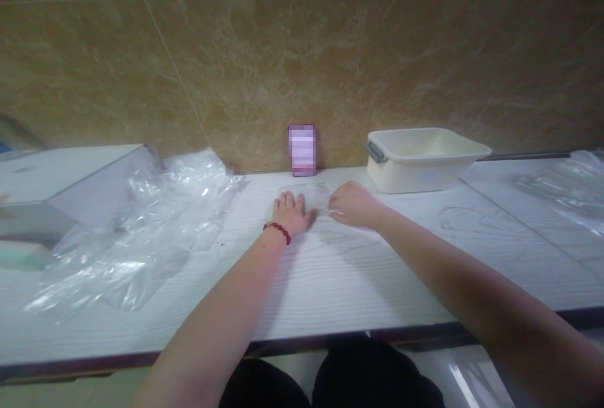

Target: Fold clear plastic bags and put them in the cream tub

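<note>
Flat on the white wood-grain table (pixel 311 294), my left hand (pixel 290 214) has its fingers spread and wears a red bead bracelet (pixel 278 228) at the wrist. It rests on or beside a thin clear plastic bag (pixel 315 192) that is hard to see against the table. To the right of it, my right hand (pixel 355 205) has its fingers curled together and pinches the bag's edge. A phone (pixel 302 151) with a blurred screen leans upright against the wall just behind my hands.
A cream plastic bin (pixel 410 175) with a grey handle clip stands at the back right. Crumpled clear plastic bags (pixel 160 219) lie on the left by a white box (pixel 94 178). More clear plastic (pixel 570 184) lies far right. A brown tiled wall (pixel 283 68) closes the back.
</note>
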The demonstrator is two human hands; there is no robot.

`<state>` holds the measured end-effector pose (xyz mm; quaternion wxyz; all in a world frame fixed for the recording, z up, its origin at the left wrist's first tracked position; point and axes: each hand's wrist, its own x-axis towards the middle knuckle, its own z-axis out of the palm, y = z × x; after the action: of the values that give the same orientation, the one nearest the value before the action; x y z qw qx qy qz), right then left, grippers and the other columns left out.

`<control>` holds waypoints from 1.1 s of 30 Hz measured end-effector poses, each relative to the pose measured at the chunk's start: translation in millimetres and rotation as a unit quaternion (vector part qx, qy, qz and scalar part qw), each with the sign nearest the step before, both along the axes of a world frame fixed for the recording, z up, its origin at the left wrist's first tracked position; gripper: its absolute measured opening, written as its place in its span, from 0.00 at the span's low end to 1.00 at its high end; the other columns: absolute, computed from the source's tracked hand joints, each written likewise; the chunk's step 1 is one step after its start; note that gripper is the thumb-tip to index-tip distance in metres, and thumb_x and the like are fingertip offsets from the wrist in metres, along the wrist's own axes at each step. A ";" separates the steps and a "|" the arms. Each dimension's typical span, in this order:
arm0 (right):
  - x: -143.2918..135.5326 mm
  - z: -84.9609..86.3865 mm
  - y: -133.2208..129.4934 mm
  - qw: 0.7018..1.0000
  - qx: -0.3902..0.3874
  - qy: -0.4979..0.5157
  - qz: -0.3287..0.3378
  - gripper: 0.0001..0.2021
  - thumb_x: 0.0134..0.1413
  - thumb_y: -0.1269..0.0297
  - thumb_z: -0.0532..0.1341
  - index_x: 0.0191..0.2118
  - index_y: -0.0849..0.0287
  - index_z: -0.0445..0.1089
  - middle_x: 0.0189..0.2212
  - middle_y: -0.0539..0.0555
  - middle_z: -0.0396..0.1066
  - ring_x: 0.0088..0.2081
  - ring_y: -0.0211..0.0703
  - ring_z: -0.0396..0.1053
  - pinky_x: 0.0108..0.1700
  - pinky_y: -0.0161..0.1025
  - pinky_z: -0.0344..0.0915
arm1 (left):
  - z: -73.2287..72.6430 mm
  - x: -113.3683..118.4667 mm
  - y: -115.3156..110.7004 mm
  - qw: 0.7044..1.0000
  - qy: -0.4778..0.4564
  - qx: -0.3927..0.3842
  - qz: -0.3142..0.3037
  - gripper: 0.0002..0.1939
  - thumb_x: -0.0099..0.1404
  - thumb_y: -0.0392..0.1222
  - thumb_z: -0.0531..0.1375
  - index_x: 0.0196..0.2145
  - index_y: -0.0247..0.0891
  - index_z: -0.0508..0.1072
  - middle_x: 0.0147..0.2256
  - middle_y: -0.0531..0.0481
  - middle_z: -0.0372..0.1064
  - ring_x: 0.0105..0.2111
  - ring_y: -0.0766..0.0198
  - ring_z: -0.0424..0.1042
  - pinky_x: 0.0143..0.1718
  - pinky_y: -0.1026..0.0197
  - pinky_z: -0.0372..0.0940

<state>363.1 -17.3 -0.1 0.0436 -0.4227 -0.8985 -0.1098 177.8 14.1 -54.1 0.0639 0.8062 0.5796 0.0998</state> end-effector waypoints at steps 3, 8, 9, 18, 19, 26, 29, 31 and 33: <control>-5.0 -6.3 -10.5 0.999 0.021 -0.014 0.024 0.13 0.51 0.64 0.50 0.34 0.60 0.70 0.34 0.57 0.70 0.40 0.43 0.62 0.44 0.42 0.47 | 3.0 -0.9 -2.0 1.000 0.000 -0.003 -0.007 0.41 0.52 0.66 0.40 0.55 0.33 0.48 0.57 0.33 0.38 0.56 0.46 0.35 0.52 0.46 0.33; -8.8 -18.2 -4.5 0.999 0.036 -0.024 0.018 0.13 0.52 0.68 0.48 0.31 0.62 0.69 0.31 0.57 0.70 0.38 0.41 0.63 0.41 0.40 0.48 | 11.2 -2.4 -8.5 0.999 0.000 -0.012 -0.037 0.45 0.46 0.69 0.46 0.56 0.36 0.47 0.57 0.35 0.38 0.57 0.47 0.34 0.52 0.45 0.32; -8.9 -19.3 -2.8 0.999 0.039 -0.019 0.018 0.13 0.52 0.68 0.48 0.31 0.62 0.69 0.31 0.57 0.69 0.38 0.41 0.63 0.41 0.39 0.48 | 12.3 -2.4 -9.5 0.999 -0.004 -0.016 -0.047 0.45 0.46 0.68 0.47 0.55 0.37 0.48 0.57 0.36 0.38 0.57 0.47 0.35 0.52 0.44 0.31; -8.1 -11.7 -5.8 0.991 0.030 0.134 0.005 0.12 0.51 0.65 0.49 0.35 0.61 0.67 0.35 0.56 0.67 0.41 0.42 0.61 0.45 0.39 0.50 | 21.1 -4.3 -6.7 0.984 -0.135 -0.032 -0.107 0.21 0.55 0.45 0.54 0.47 0.41 0.63 0.52 0.44 0.55 0.54 0.54 0.49 0.53 0.45 0.29; -6.2 -9.4 -6.5 0.983 0.028 0.182 -0.008 0.12 0.51 0.63 0.49 0.37 0.61 0.66 0.37 0.56 0.67 0.42 0.42 0.60 0.46 0.39 0.51 | 25.5 -5.7 -7.1 0.977 -0.177 -0.041 -0.108 0.17 0.56 0.42 0.53 0.44 0.41 0.66 0.49 0.45 0.60 0.52 0.55 0.53 0.54 0.46 0.32; 16.7 3.1 -2.8 0.856 -0.174 0.469 -0.133 0.27 0.57 0.56 0.29 0.55 0.61 0.48 0.50 0.59 0.58 0.49 0.41 0.59 0.44 0.41 0.58 | 64.6 -14.4 -23.8 0.721 -0.621 -0.294 -0.086 0.12 0.59 0.40 0.51 0.37 0.34 0.70 0.40 0.42 0.67 0.40 0.58 0.66 0.42 0.54 0.60; 18.3 6.0 -7.4 0.818 -0.317 0.470 -0.095 0.27 0.57 0.56 0.28 0.55 0.62 0.49 0.49 0.60 0.60 0.45 0.40 0.62 0.42 0.40 0.61 | 67.1 -16.2 -25.0 0.642 -0.671 -0.368 -0.051 0.12 0.59 0.38 0.50 0.38 0.33 0.69 0.38 0.42 0.68 0.33 0.62 0.69 0.35 0.58 0.64; 15.0 6.4 -12.6 0.780 -0.382 0.490 -0.070 0.24 0.57 0.55 0.36 0.53 0.61 0.52 0.47 0.60 0.61 0.44 0.40 0.64 0.41 0.39 0.62 | 63.8 -16.8 -22.5 0.620 -0.678 -0.393 -0.029 0.12 0.59 0.37 0.51 0.38 0.33 0.69 0.37 0.43 0.68 0.31 0.63 0.69 0.33 0.60 0.64; 10.2 4.7 -16.7 0.738 -0.435 0.511 -0.069 0.20 0.53 0.56 0.48 0.49 0.61 0.58 0.45 0.59 0.64 0.42 0.40 0.65 0.40 0.38 0.63 | 59.9 -17.0 -19.8 0.607 -0.681 -0.408 -0.018 0.12 0.59 0.36 0.50 0.38 0.32 0.69 0.36 0.43 0.68 0.31 0.63 0.69 0.34 0.60 0.65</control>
<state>373.3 -34.0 4.6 0.2994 -0.4493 -0.6595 0.5230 160.8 -5.7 5.8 0.7645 0.4059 0.3349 0.3723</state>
